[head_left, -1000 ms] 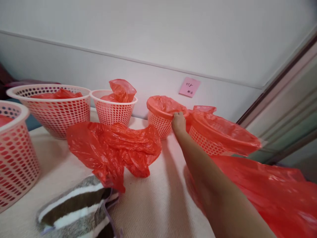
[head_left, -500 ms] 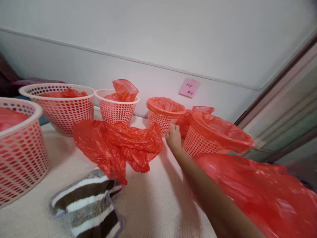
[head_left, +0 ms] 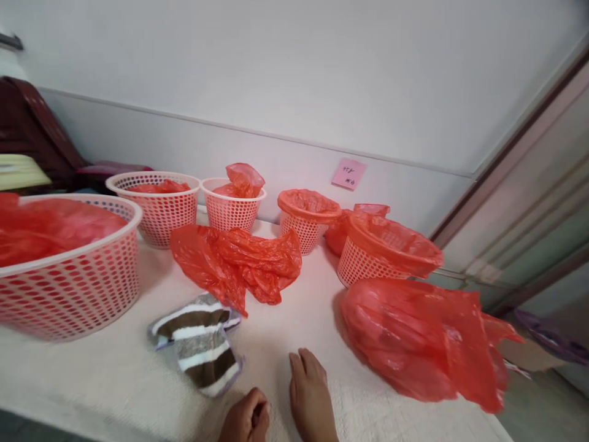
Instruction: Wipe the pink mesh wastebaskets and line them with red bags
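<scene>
My left hand (head_left: pixel 247 417) is at the bottom edge, its fingers curled into a loose fist with nothing showing in it. Beside it my right hand (head_left: pixel 310 393) rests palm down on the pale cloth-covered table (head_left: pixel 285 334), fingers stretched forward, holding nothing. A striped brown, grey and white cloth (head_left: pixel 205 341) lies just beyond the left hand. Farther back is a crumpled red plastic bag (head_left: pixel 243 261). To the right of my hands lies a fuller red plastic bag (head_left: pixel 409 337); what it contains cannot be made out.
Along the wall stand a lined basket (head_left: pixel 306 224), another lined basket (head_left: pixel 368 264), and two white-rimmed baskets (head_left: pixel 232 212) (head_left: pixel 168 215) holding red plastic. A large basket (head_left: pixel 92 294) is at the near left. A pink note (head_left: pixel 350 174) is stuck to the wall. The table edge runs along the lower left.
My right hand has drawn back from between the two lined baskets to the near part of the table. My left hand has come into view. The camera view has shifted.
</scene>
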The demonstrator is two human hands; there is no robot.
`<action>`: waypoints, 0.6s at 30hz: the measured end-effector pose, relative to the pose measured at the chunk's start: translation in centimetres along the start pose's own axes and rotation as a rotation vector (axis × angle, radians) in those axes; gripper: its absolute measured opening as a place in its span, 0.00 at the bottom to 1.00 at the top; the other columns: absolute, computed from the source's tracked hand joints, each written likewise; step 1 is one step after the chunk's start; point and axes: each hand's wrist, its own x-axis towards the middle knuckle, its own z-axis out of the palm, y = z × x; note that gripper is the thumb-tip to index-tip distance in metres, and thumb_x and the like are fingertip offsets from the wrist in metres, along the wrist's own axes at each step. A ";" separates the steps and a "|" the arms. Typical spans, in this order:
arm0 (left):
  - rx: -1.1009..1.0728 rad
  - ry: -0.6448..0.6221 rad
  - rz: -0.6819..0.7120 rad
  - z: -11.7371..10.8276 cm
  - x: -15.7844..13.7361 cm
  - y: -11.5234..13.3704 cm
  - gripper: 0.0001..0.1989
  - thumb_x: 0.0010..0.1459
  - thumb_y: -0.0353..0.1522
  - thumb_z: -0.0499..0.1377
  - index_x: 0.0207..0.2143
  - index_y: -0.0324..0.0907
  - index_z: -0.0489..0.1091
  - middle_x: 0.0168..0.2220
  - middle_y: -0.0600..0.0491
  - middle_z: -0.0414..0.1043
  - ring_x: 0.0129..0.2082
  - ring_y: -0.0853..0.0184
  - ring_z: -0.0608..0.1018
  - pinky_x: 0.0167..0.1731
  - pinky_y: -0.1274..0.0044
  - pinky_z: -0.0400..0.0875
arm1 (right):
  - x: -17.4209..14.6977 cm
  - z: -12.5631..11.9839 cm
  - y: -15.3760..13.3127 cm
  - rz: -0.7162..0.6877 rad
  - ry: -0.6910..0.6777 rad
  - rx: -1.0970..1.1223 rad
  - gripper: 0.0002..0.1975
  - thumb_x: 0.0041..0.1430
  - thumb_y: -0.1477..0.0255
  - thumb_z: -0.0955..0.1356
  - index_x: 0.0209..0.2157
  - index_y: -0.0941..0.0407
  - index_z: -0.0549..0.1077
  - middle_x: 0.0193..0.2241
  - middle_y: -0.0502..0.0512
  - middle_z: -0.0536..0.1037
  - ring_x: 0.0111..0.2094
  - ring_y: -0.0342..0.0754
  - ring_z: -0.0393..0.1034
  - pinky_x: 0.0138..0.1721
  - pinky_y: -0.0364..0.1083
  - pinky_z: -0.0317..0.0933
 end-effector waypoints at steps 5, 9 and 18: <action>-0.005 0.068 0.008 -2.5 -1.9 0.3 0.13 0.59 0.43 0.50 0.27 0.45 0.61 0.21 0.59 0.58 0.23 0.68 0.66 0.26 0.78 0.62 | 0.2 -0.5 -0.4 0.012 -0.021 0.002 0.21 0.57 0.83 0.60 0.49 0.58 0.73 0.49 0.63 0.73 0.53 0.55 0.66 0.56 0.54 0.59; 0.010 0.176 -0.005 -4.1 -3.7 0.1 0.13 0.59 0.43 0.49 0.27 0.45 0.60 0.21 0.58 0.58 0.23 0.67 0.65 0.27 0.76 0.60 | 0.5 -1.1 -0.5 0.038 -0.052 0.015 0.20 0.58 0.82 0.59 0.49 0.59 0.74 0.50 0.63 0.74 0.53 0.55 0.67 0.55 0.53 0.59; 0.003 0.227 -0.004 -7.0 -6.2 -0.6 0.05 0.51 0.35 0.54 0.27 0.44 0.63 0.22 0.58 0.60 0.24 0.68 0.67 0.27 0.77 0.63 | 0.5 0.7 0.6 -0.015 -0.007 -0.013 0.20 0.57 0.81 0.60 0.48 0.60 0.76 0.48 0.65 0.75 0.51 0.56 0.70 0.52 0.53 0.62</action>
